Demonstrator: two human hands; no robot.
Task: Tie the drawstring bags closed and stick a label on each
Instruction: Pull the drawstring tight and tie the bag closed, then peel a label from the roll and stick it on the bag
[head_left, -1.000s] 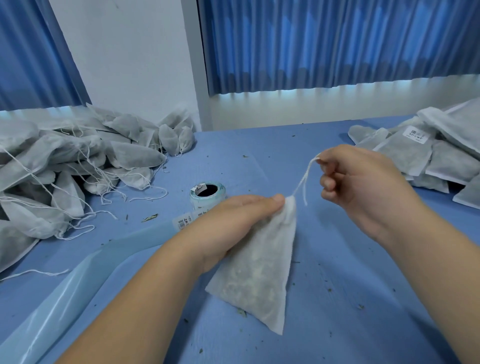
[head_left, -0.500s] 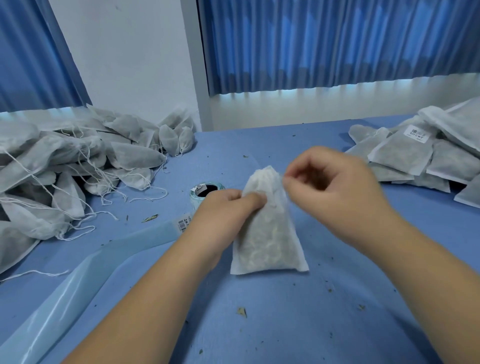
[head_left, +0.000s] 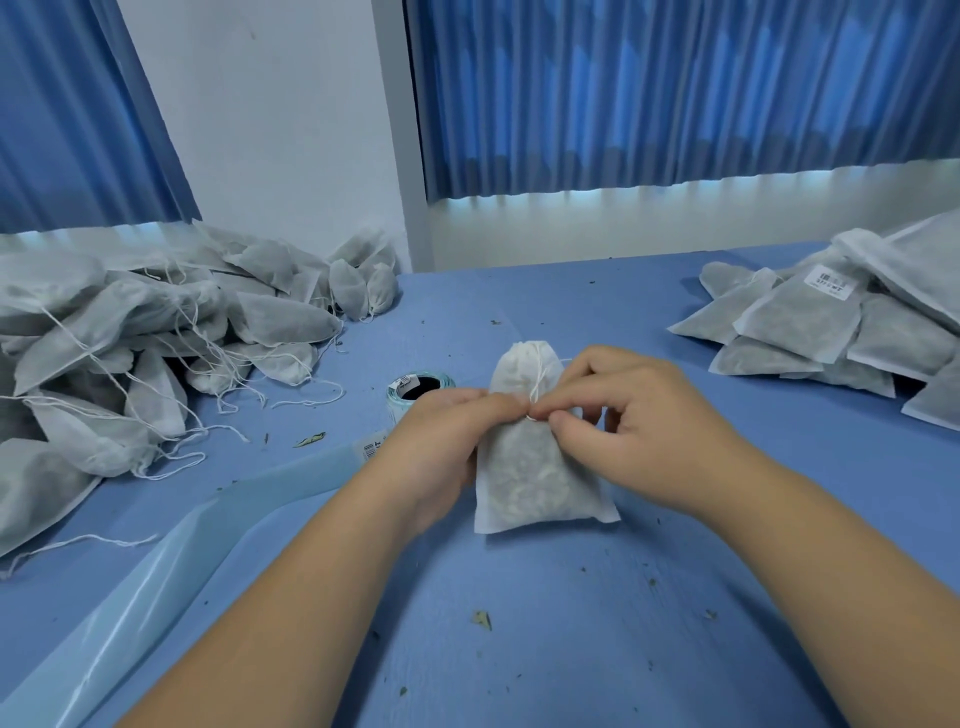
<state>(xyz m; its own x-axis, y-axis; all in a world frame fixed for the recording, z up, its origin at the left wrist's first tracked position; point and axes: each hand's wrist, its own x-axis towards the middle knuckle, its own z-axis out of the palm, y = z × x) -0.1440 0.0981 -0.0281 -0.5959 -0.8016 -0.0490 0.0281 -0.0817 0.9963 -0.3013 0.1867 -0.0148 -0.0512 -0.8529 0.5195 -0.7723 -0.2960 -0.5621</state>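
Mid-batch: left hand (head_left: 441, 441) grips the bag (head_left: 530, 478) at its neck, right hand (head_left: 634, 431) pinches the drawstring (head_left: 539, 379) there, knot looks unfinished, no label; untied pile (head_left: 130, 338) far left of them, labelled pile (head_left: 831, 322) far right

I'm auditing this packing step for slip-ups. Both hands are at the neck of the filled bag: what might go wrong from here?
1. The thin drawstring, pinched by the right hand, may slip before it is knotted, leaving the neck of the bag loose; leaf flecks already dot the table.
2. The left hand works just in front of the label roll and might knock it away.
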